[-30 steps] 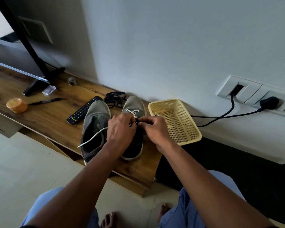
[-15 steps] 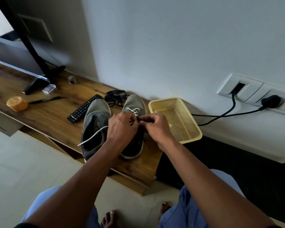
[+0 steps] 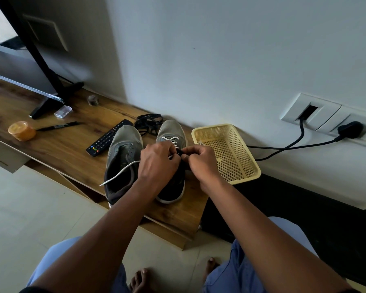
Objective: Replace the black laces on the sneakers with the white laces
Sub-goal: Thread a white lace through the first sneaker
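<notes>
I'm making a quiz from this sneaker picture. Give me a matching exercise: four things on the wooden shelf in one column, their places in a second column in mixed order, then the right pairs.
Things
1. black laces
2. remote control
3. yellow basket
4. orange tub

Places
A. to the right of the sneakers, at the shelf's end
B. far left on the shelf, near the pen
C. in a heap behind the toes of the two sneakers
D. just left of the left sneaker

Pairs: 1-C, 2-D, 3-A, 4-B
</notes>
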### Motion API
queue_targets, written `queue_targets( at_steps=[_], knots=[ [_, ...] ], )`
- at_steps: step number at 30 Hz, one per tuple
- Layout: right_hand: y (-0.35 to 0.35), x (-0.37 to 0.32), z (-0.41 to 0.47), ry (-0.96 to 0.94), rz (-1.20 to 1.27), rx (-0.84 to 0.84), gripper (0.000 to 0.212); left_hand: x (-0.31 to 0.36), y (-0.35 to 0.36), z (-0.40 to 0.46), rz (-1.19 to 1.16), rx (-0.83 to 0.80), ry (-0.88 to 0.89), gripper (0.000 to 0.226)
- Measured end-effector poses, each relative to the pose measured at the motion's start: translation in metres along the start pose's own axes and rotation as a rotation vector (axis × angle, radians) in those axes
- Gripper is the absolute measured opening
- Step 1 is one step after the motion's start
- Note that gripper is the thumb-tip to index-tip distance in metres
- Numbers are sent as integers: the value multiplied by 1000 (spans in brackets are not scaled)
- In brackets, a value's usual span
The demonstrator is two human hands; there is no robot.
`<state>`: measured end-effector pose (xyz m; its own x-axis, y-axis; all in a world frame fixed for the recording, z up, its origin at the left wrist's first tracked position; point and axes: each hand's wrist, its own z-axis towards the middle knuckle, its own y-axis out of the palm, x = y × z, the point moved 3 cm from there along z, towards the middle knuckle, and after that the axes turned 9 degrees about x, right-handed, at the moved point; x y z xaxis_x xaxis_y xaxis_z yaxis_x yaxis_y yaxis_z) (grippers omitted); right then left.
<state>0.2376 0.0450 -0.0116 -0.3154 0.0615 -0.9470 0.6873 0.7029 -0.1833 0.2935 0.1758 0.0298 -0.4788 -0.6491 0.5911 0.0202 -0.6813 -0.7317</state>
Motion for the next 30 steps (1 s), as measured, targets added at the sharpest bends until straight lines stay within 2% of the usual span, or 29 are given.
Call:
queue_targets(
  at_steps=[7,17,24,30],
  knots=[
    [1,2,1,-22,1,-62,21,-5,2,0,-3,17,-6,5],
    [-2,0,1,-142,-84,-50,16,-12,8,3,15,-20,10,5],
    [0,-1,3,-251,-190,-46,15,-13,9,6,-28,-51,-124,6],
    [-1,-2,3,-271,-176,-51,15,-11,8,4,-52,-42,-110,6]
  ],
)
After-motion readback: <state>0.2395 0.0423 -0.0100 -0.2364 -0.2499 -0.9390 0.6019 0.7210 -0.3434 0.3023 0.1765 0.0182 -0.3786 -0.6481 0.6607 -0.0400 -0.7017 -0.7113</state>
